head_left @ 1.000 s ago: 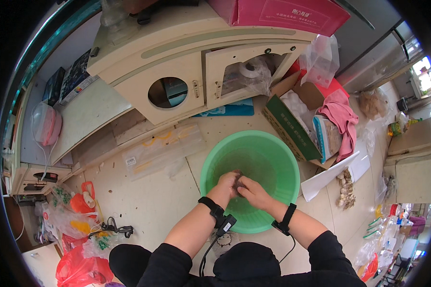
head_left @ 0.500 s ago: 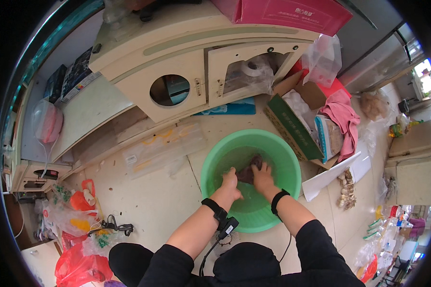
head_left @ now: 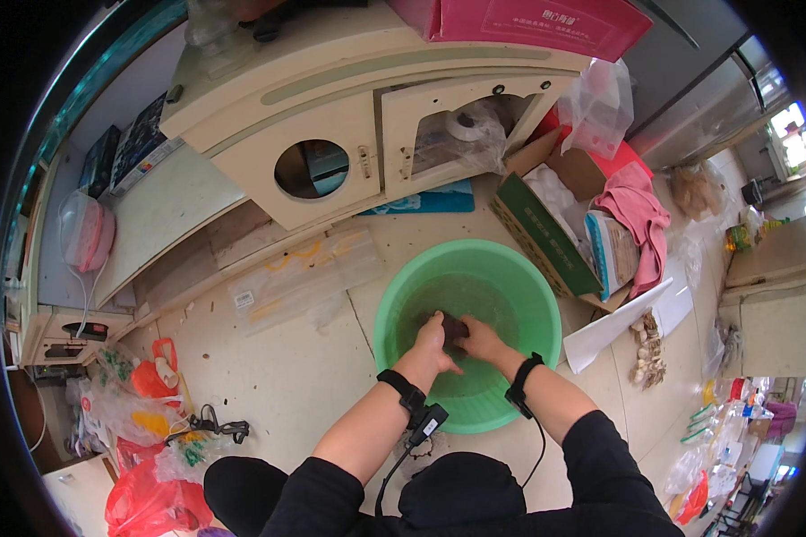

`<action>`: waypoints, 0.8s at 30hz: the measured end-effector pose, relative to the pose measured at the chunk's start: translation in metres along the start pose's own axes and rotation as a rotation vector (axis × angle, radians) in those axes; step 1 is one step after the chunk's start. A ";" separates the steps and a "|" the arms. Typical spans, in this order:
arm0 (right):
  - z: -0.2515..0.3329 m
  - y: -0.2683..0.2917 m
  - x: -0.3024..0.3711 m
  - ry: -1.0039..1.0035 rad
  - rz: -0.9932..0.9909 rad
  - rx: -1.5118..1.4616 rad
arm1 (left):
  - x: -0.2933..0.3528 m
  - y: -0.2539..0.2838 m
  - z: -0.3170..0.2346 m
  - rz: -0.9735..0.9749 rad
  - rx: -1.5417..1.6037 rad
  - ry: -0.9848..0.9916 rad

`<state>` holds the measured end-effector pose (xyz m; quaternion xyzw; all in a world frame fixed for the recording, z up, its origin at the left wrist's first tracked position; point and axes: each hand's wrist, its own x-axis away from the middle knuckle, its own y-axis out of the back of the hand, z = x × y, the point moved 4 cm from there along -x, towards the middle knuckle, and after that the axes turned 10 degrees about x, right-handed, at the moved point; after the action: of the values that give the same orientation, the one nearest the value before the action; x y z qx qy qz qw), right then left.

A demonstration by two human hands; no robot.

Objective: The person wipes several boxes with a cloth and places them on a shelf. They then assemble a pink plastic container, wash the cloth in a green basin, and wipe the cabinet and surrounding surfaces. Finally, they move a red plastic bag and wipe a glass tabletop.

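Right hand (head_left: 484,339) is gripping a dark lump (head_left: 455,328) inside the green basin (head_left: 546,336), fingers clamping it; left hand (head_left: 431,340) is touching it, can't tell its finger state.

Lump: is showing dark brown with a soft-edged outline, too blurred to tell its kind; the lump (head_left: 455,328) is sitting between the left hand (head_left: 431,340) and the right hand (head_left: 482,340), touching both.
Basin: the round, light green basin (head_left: 544,327) is standing upright on the floor (head_left: 278,376), its wide rim facing up.
Water: the cloudy, greenish-grey water (head_left: 475,291) is lying in the basin, surrounding the lump.
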<state>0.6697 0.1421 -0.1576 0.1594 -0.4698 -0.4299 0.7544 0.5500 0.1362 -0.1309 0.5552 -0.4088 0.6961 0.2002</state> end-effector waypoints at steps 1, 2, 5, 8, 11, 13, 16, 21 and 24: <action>0.008 0.003 0.006 0.026 -0.019 -0.175 | -0.006 0.003 -0.001 -0.015 -0.003 0.005; 0.015 0.005 0.013 -0.002 -0.018 -0.344 | -0.012 0.006 -0.002 0.026 0.004 0.015; 0.049 0.016 0.045 0.273 -0.071 -0.412 | -0.032 0.019 -0.008 0.154 0.039 0.011; 0.075 0.024 0.061 0.491 -0.280 -0.124 | -0.040 0.026 -0.012 0.193 0.097 -0.109; 0.077 0.024 0.056 0.488 -0.412 0.091 | -0.034 0.020 -0.010 0.212 0.160 -0.153; 0.067 0.023 0.046 0.408 -0.467 0.223 | -0.028 0.012 -0.005 0.193 0.150 -0.111; 0.039 0.025 0.023 0.246 -0.458 0.411 | -0.017 0.006 -0.006 0.135 0.143 -0.201; -0.003 0.009 0.007 -0.034 -0.362 0.533 | -0.003 0.013 -0.012 -0.166 -0.001 -0.229; -0.015 -0.001 0.000 -0.060 -0.241 0.573 | 0.001 0.011 -0.012 -0.037 0.060 -0.104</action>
<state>0.6820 0.1388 -0.1662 0.4074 -0.5714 -0.3710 0.6082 0.5340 0.1390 -0.1345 0.6036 -0.3875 0.6745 0.1749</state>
